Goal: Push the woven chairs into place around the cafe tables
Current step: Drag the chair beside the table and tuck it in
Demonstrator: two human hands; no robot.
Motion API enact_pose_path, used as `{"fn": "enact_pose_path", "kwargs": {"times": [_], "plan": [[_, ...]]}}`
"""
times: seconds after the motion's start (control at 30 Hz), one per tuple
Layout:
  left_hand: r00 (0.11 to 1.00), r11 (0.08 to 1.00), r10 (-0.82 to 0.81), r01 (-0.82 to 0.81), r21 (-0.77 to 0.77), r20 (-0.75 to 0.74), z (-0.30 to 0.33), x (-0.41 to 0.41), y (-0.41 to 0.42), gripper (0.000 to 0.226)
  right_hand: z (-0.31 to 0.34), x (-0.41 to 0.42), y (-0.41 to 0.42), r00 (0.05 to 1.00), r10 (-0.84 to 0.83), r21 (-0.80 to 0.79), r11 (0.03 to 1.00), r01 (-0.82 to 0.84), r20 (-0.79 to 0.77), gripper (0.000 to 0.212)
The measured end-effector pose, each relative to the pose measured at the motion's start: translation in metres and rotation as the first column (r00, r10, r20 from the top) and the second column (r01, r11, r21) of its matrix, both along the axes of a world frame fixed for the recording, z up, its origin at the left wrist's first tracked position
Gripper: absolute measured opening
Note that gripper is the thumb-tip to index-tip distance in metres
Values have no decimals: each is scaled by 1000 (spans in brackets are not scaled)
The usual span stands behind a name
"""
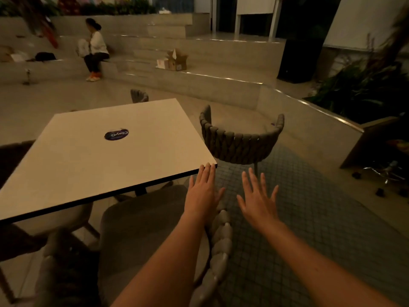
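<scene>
Both your hands hold nothing, left hand [202, 191] and right hand [257, 197] spread flat, as the unseated woven chair [240, 140] stands ahead beyond the table [99, 160] corner, nearer your right.

Both bare forearms reach forward, palms down. The left hand [202, 192] holds its fingers straight and close together; the right hand [257, 199] spreads its fingers wide apart.

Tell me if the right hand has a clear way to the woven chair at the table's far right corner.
Probably yes: the right hand is open over bare tiled floor, with nothing between it and the woven chair's back.
</scene>
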State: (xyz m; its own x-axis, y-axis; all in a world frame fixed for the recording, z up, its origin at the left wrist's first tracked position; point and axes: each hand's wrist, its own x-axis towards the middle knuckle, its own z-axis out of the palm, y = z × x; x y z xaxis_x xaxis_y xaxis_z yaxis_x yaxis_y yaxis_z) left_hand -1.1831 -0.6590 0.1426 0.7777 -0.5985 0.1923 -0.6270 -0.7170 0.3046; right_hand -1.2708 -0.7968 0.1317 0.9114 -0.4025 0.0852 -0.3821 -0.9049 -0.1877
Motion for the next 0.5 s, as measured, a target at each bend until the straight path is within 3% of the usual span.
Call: {"fn": "enact_pose_path", "kwargs": {"times": [0.2, 0.5], "plan": [[999, 998, -40, 42, 42, -34, 11, 99, -89, 71, 10, 89, -87, 995, -95, 16, 995, 95, -5, 67], [997, 997, -56, 59, 51, -58, 6, 165, -151, 71, 13, 162, -157, 996, -92, 6, 996, 92, -4, 68]]}}
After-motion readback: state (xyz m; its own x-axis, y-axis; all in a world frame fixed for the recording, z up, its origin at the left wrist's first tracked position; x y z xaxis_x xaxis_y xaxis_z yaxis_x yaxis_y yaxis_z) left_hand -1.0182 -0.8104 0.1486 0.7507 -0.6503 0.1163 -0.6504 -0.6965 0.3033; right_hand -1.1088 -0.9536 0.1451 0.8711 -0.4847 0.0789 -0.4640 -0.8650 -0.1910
